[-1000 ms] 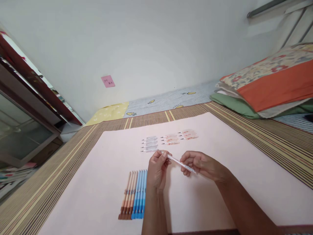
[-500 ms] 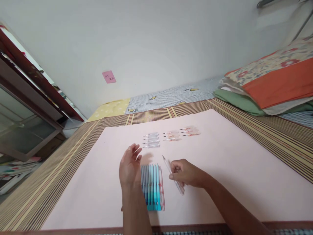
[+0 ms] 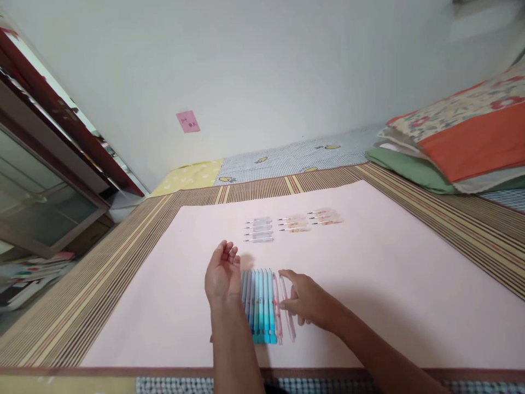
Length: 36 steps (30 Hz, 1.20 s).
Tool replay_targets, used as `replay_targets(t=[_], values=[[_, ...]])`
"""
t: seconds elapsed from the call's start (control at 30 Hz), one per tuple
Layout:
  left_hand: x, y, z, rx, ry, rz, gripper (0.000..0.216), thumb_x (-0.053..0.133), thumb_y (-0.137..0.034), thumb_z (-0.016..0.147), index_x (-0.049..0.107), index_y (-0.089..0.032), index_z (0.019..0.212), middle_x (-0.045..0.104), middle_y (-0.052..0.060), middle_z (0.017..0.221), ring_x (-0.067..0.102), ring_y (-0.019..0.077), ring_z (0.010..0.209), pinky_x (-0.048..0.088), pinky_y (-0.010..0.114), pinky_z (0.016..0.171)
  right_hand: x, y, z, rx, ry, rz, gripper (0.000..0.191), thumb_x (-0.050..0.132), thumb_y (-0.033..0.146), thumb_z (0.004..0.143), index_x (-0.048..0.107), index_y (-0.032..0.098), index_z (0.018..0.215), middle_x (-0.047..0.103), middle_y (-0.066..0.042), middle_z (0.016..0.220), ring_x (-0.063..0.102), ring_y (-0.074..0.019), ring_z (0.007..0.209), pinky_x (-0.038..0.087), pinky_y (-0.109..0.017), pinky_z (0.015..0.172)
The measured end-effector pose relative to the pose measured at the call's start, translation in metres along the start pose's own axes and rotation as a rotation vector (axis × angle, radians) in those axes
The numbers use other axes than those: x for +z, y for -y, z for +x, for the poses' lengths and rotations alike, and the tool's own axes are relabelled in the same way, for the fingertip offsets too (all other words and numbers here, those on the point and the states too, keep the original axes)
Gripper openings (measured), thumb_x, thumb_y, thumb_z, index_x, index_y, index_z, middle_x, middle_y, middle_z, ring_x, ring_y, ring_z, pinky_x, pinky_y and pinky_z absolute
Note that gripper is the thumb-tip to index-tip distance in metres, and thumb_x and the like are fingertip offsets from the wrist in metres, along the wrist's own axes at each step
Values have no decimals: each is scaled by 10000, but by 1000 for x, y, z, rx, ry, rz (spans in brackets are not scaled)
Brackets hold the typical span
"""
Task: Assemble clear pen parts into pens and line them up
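My left hand [image 3: 225, 273] is held over the left end of a row of pens, palm turned inward and fingers loosely curled with nothing in them. Partly hidden behind that wrist, the row of grey, blue and turquoise pens [image 3: 261, 306] lies side by side. A pink-patterned clear pen [image 3: 278, 314] lies along its right edge. Just right of it is another clear pen [image 3: 290, 325], slightly slanted. My right hand [image 3: 303, 301] is at this pen, thumb and index finger spread apart along it, the index fingertip by its tip.
Farther back on the pale pink sheet [image 3: 389, 273] lie clear pen refills or slim pens [image 3: 258, 230] in a group, with two orange-tinted groups [image 3: 294, 224] to their right. A striped mat [image 3: 135, 246] surrounds the sheet. Folded bedding [image 3: 471, 148] is piled at right.
My right hand has lowered the clear pen beside the row and its fingers have spread from their grip. My left hand stays nearly in place. The view has shifted slightly.
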<state>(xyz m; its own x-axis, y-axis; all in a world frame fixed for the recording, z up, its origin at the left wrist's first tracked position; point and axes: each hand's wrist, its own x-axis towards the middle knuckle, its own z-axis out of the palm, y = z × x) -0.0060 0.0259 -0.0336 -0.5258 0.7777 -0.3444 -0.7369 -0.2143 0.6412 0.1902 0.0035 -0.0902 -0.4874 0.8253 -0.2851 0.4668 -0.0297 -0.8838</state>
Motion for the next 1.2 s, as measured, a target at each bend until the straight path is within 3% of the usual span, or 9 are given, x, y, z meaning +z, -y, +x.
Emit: replay_targets(t=[0.13, 0.27, 0.53, 0.93, 1.1, 1.2], values=[[0, 3, 1, -10, 6, -3, 59, 609, -98, 840, 667, -110, 845, 649, 27, 742, 611, 93, 627, 439, 172, 535, 0, -6, 0, -66, 20, 2, 460, 613, 272, 836, 521, 172, 1276, 637, 38, 680, 598, -118, 475, 423, -234, 513], [2, 7, 0, -37, 15, 1, 54, 619, -93, 827, 667, -114, 841, 650, 28, 744, 613, 92, 635, 446, 173, 553, -2, -7, -2, -193, -16, -113, 217, 568, 181, 818, 585, 196, 1034, 564, 60, 624, 537, -109, 522, 352, -221, 524], [4, 12, 0, -46, 26, 10, 50, 623, -88, 820, 664, -109, 838, 649, 27, 734, 604, 91, 622, 435, 176, 542, -9, 1, -9, -330, 114, -236, 67, 588, 127, 767, 626, 177, 743, 630, 9, 753, 540, -117, 671, 326, -220, 599], [6, 18, -1, -70, 36, 26, 50, 625, -88, 823, 663, -118, 835, 650, 28, 742, 603, 84, 613, 446, 167, 531, -16, -2, -10, -273, 43, -235, 84, 593, 149, 770, 568, 185, 698, 596, 19, 695, 505, -118, 623, 285, -231, 544], [8, 26, -2, -85, 79, 44, 45, 648, -77, 834, 665, -114, 855, 647, 25, 766, 599, 73, 615, 458, 152, 527, -28, -4, -9, -224, 49, -195, 60, 592, 202, 818, 650, 187, 816, 615, 16, 693, 535, -128, 622, 331, -233, 556], [9, 30, -2, -107, 99, 43, 37, 643, -78, 842, 662, -109, 850, 642, 25, 763, 597, 75, 609, 457, 153, 513, -43, -8, -7, -231, -65, -215, 143, 538, 227, 875, 676, 191, 890, 657, -6, 773, 581, -154, 703, 394, -255, 622]])
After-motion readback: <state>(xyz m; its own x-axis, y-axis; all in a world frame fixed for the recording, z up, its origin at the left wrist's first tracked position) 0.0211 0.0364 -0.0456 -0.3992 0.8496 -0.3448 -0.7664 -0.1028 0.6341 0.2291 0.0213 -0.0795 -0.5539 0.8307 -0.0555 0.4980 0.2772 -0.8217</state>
